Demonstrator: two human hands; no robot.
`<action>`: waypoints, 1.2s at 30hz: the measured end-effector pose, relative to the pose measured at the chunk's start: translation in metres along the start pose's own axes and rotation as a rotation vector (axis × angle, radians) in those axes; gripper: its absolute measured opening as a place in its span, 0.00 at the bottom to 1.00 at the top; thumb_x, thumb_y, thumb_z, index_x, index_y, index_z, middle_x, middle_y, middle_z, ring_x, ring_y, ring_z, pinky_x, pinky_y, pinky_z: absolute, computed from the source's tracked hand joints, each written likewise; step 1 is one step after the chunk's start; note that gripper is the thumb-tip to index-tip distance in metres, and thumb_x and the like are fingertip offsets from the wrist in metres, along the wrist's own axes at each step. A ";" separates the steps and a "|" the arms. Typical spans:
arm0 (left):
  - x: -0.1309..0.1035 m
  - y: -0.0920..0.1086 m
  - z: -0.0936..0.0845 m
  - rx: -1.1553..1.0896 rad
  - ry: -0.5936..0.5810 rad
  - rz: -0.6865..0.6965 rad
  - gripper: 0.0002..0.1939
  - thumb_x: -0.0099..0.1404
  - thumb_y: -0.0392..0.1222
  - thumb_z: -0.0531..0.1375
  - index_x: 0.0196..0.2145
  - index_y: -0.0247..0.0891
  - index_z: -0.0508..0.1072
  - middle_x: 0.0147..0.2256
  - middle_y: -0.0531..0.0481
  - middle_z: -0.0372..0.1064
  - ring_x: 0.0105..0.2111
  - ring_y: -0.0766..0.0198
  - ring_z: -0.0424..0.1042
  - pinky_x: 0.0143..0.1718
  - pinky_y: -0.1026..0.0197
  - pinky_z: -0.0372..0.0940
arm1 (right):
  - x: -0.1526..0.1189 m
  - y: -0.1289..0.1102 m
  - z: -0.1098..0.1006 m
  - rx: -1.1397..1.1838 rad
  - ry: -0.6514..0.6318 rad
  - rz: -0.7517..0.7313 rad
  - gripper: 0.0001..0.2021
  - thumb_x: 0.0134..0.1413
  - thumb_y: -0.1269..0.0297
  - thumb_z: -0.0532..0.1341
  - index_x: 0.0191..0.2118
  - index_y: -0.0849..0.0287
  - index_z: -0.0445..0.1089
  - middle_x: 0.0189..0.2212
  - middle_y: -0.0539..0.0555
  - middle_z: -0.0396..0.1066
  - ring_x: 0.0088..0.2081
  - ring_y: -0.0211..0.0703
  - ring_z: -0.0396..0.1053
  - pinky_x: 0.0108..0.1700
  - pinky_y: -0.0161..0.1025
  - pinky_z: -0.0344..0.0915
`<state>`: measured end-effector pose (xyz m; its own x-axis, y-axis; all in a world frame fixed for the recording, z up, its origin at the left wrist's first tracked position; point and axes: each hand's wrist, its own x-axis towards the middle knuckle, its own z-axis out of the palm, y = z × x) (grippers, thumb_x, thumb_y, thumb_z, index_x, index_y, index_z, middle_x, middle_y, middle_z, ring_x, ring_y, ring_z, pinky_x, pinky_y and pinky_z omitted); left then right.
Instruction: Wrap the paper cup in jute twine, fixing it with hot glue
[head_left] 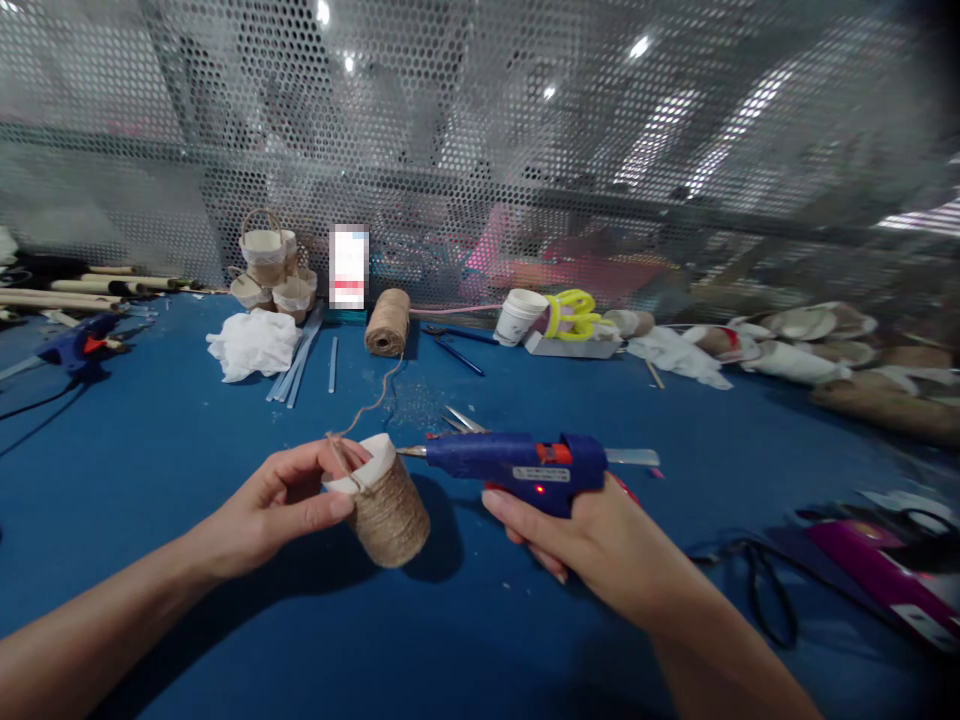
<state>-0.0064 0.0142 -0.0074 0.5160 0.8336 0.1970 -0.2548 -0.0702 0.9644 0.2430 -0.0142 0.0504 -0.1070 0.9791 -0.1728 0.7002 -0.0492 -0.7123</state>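
My left hand (pixel 304 490) grips a paper cup (pixel 391 515) by its white rim, fingers inside and thumb outside. Brown twine is wound round most of the cup, which tilts with its mouth toward the upper left. A loose strand of twine (pixel 369 407) runs from the rim back to a twine spool (pixel 388 322). In my right hand (pixel 585 545) is a blue hot glue gun (pixel 495 460), its red light lit and a clear glue stick (pixel 632 457) poking out behind. The metal nozzle points left, at or very near the cup's white rim; contact is hard to tell.
Scissors (pixel 465 420) lie behind the glue gun. Farther back are glue sticks (pixel 298 365), white cloth (pixel 255 345), small baskets (pixel 264 258), blue pliers (pixel 457 350) and white cups (pixel 519 316). Another glue gun (pixel 79 350) rests at left; a black cable (pixel 761 590) loops at right.
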 end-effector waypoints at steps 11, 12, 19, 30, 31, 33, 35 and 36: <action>0.001 0.005 0.004 0.012 0.033 -0.031 0.06 0.57 0.39 0.61 0.25 0.35 0.70 0.35 0.47 0.66 0.43 0.59 0.63 0.44 0.58 0.56 | -0.004 -0.004 0.003 0.053 0.016 -0.004 0.20 0.45 0.46 0.57 0.15 0.56 0.60 0.08 0.45 0.56 0.13 0.33 0.55 0.18 0.33 0.56; 0.002 0.005 0.004 0.012 0.033 -0.031 0.06 0.57 0.39 0.61 0.25 0.35 0.70 0.35 0.47 0.66 0.43 0.59 0.63 0.44 0.59 0.56 | -0.005 -0.005 0.003 0.057 0.032 -0.003 0.20 0.45 0.47 0.57 0.15 0.56 0.60 0.08 0.45 0.56 0.13 0.33 0.55 0.19 0.33 0.56; 0.002 0.005 0.003 0.012 0.049 -0.043 0.07 0.56 0.39 0.62 0.24 0.34 0.68 0.35 0.47 0.65 0.41 0.60 0.63 0.44 0.59 0.56 | -0.009 -0.009 0.007 0.061 0.053 0.009 0.18 0.45 0.49 0.58 0.15 0.55 0.59 0.08 0.44 0.55 0.13 0.35 0.55 0.19 0.34 0.56; 0.003 0.005 0.004 0.035 0.075 -0.043 0.07 0.55 0.39 0.62 0.23 0.35 0.69 0.34 0.47 0.65 0.42 0.59 0.62 0.44 0.58 0.56 | -0.009 -0.009 0.011 0.077 0.014 0.001 0.18 0.46 0.50 0.58 0.15 0.55 0.59 0.08 0.44 0.56 0.13 0.34 0.54 0.18 0.33 0.55; 0.003 0.005 0.004 0.039 0.072 -0.042 0.07 0.55 0.39 0.62 0.23 0.35 0.69 0.34 0.47 0.65 0.42 0.59 0.62 0.44 0.58 0.56 | -0.009 -0.008 0.010 0.078 0.019 0.002 0.18 0.45 0.50 0.58 0.15 0.55 0.59 0.08 0.44 0.56 0.13 0.33 0.55 0.18 0.33 0.55; 0.003 0.006 0.004 0.039 0.066 -0.043 0.07 0.55 0.39 0.62 0.23 0.35 0.69 0.35 0.46 0.65 0.42 0.59 0.62 0.45 0.58 0.56 | -0.009 -0.007 0.010 0.073 0.033 0.005 0.18 0.45 0.49 0.59 0.16 0.55 0.60 0.09 0.44 0.55 0.13 0.34 0.55 0.18 0.33 0.56; 0.002 0.006 0.004 0.034 0.059 -0.042 0.07 0.56 0.39 0.61 0.23 0.35 0.68 0.35 0.47 0.65 0.42 0.59 0.63 0.45 0.58 0.56 | -0.008 -0.006 0.008 0.056 0.045 0.005 0.18 0.45 0.48 0.58 0.16 0.55 0.60 0.08 0.44 0.55 0.14 0.34 0.55 0.19 0.33 0.57; 0.002 0.006 0.004 0.033 0.054 -0.038 0.07 0.56 0.39 0.61 0.23 0.35 0.68 0.35 0.47 0.65 0.42 0.59 0.63 0.45 0.58 0.55 | -0.007 -0.006 0.007 0.044 0.049 0.003 0.19 0.45 0.49 0.58 0.16 0.55 0.60 0.08 0.44 0.55 0.14 0.34 0.56 0.19 0.34 0.57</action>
<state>-0.0037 0.0135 -0.0003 0.4800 0.8640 0.1518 -0.2088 -0.0555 0.9764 0.2344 -0.0225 0.0508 -0.0694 0.9874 -0.1422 0.6689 -0.0597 -0.7410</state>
